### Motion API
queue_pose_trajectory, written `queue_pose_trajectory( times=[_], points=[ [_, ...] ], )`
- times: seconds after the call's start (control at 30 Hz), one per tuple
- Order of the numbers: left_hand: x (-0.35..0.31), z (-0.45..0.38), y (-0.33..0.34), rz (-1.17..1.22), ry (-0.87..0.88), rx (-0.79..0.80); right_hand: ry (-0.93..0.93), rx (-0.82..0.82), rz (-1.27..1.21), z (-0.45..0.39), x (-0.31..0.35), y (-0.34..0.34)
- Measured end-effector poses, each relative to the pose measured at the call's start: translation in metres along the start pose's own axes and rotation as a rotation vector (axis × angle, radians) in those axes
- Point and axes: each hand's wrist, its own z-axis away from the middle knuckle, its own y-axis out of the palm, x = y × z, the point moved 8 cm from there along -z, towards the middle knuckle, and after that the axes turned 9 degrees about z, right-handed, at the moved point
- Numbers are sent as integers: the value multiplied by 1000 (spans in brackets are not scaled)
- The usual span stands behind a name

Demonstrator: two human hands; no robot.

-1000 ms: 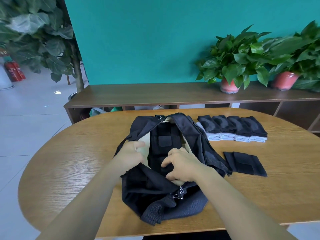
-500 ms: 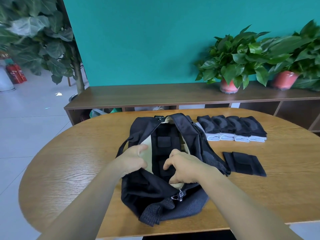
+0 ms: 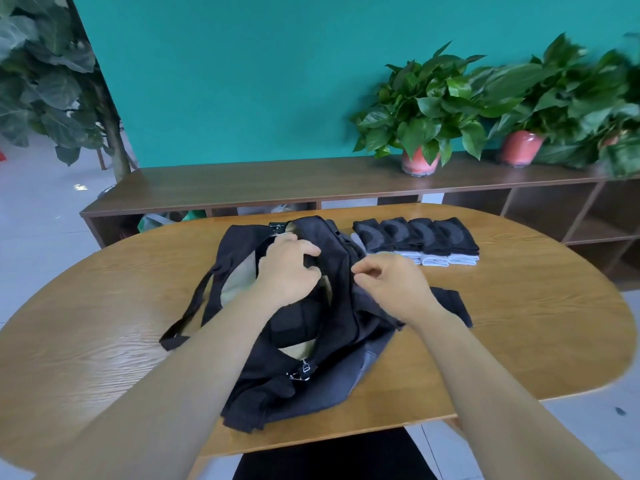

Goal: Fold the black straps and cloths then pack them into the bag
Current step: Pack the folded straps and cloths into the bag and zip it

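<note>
A black bag (image 3: 332, 382) with a beige lining lies open on the oval wooden table (image 3: 104, 323). Folded black pieces (image 3: 294, 323) sit inside it. My left hand (image 3: 287, 268) reaches into the opening near the far end, fingers curled round the black edge of the bag's flap. My right hand (image 3: 391, 282) pinches the bag's right rim beside it. A row of several folded black-and-white cloths (image 3: 419, 239) lies behind the bag on the right. One folded black strap (image 3: 450, 303) lies flat on the table, partly hidden by my right wrist.
A loose bag strap (image 3: 187, 317) trails left over the table. Behind the table stands a low wooden shelf unit (image 3: 242, 188) with two potted plants (image 3: 426, 109). A big leafy plant (image 3: 45, 81) stands at the back left.
Both hands moved from the near middle of the bag toward its far end. The right hand left the bag's inside and took the right rim; the flap now covers more of the opening.
</note>
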Motion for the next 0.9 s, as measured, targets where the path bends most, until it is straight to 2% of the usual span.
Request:
queue_pose_trajectory(
  times=[0.1,0.27,0.37,0.6,0.7,0.9],
  points=[
    [-43,-9,44,110,102,101,175,-41,42,13,-57,-20],
    [-84,-26,117,180,88,230,421,-106,141,35,-139,-41],
    [-94,-36,154,126,73,302,543,-69,210,39,-176,-43],
    [-79,-59,205,-64,-106,468,643,94,390,21,-213,-37],
    [-79,-68,216,-132,-124,480,653,172,432,12,-224,-32],
    [-78,-79,224,-149,-157,491,695,211,372,1,-235,-25]
  ],
)
